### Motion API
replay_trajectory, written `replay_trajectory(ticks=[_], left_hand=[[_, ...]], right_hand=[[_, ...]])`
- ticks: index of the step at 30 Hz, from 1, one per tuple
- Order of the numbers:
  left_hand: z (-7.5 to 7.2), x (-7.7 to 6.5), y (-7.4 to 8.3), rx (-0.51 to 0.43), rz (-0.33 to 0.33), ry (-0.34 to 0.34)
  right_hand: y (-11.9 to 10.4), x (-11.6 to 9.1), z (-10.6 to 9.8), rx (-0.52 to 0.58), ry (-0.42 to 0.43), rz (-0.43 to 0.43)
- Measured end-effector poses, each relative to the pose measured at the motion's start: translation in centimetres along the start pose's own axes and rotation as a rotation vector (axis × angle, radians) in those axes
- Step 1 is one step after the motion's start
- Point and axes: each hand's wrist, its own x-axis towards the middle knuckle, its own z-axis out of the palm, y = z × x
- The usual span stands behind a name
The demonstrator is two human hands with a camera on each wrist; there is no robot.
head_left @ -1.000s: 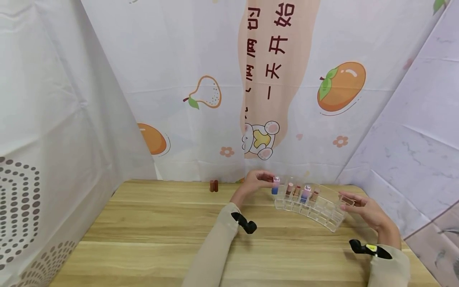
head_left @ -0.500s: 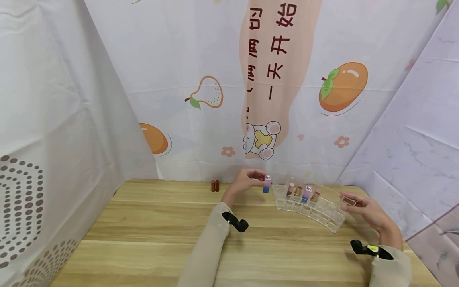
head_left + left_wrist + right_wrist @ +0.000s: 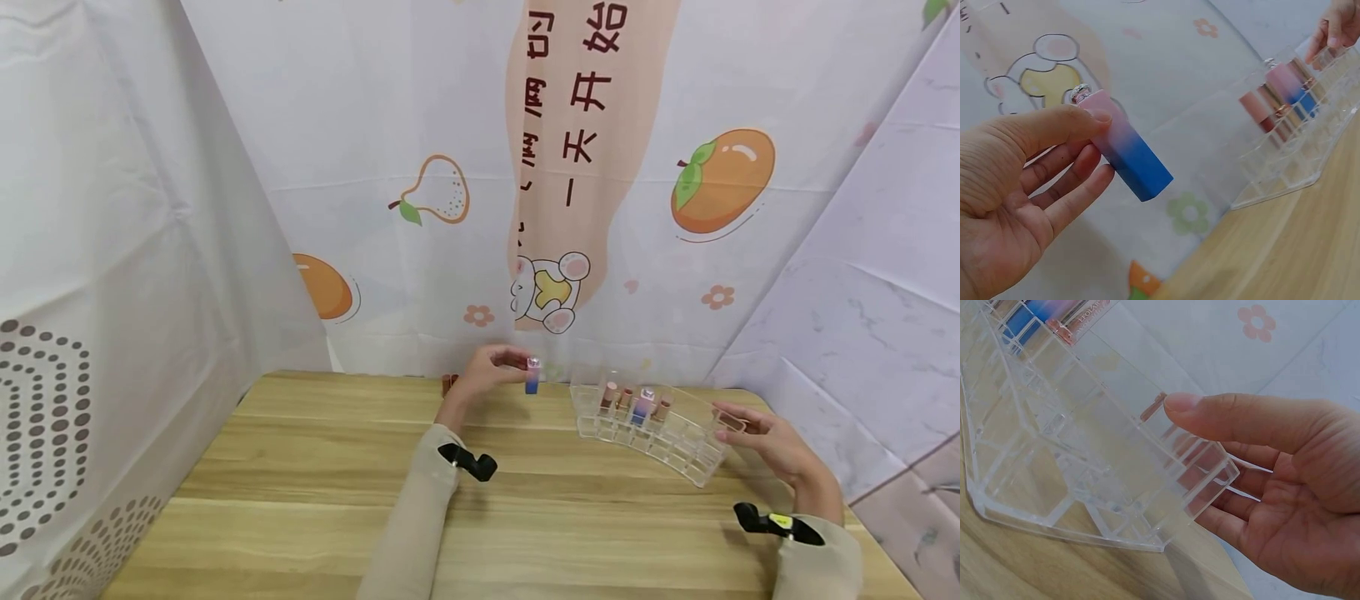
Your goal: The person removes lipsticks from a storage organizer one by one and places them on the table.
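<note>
My left hand pinches a pink-to-blue lipstick tube between thumb and fingers, held up near the back of the table. In the left wrist view its silver top points up and the blue end tilts down to the right. A clear stepped lipstick organizer stands at the right, with several lipsticks in its back slots, among them another pink-and-blue lipstick. My right hand grips the organizer's right end, thumb on the near side and fingers behind the clear wall.
Two dark red-brown lipstick tubes stand at the table's back edge, partly hidden behind the left hand. A patterned white curtain hangs right behind the wooden table. More curtain closes in both sides.
My left hand has carried the pink-and-blue lipstick leftward, away from the organizer's left end, and now overlaps the two red-brown tubes. The right hand keeps its grip on the organizer.
</note>
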Motion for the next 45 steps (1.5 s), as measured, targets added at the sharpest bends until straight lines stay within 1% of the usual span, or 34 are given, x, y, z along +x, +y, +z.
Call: replay_trajectory(ticks=[9,12,15,18,24,30,36,41,45], left_hand=[[-3.0,-1.2,0.4,0.023,0.017,0.044],[-4.0,-1.7,0.6,0.019,0.014,0.056],[-4.9,-2.2,0.8,0.001,-0.002,0.075],[-5.8,-2.7,0.7,-0.012,-0.014,0.098],[-7.6,-3.7,0.4,0.013,-0.002,0.125],[-9.1,-4.8,0.1,-0.029,0.006,0.163],[-10.5,-5.7,-0.5,-0.04,0.027,0.214],[-11.3,-6.2,-1.2,-0.052,0.033,0.241],[-11.8,-6.5,-1.6,-0.062,0.035,0.249]], right_hand=[[-0.3,-0.1,0.1,0.021,-0.007,0.007],[-0.4,-0.1,0.1,0.017,-0.004,0.019],[-0.4,-0.2,0.1,-0.003,-0.004,0.028],[-0.4,-0.3,0.0,-0.026,0.0,0.03],[-0.3,-0.3,0.0,-0.028,-0.003,0.026],[-0.4,-0.2,0.1,-0.028,-0.005,0.024],[-0.4,-0.1,0.2,-0.023,-0.014,0.016],[-0.5,0.0,0.2,-0.018,-0.019,0.024],[-0.5,0.0,0.1,-0.018,-0.017,0.029]])
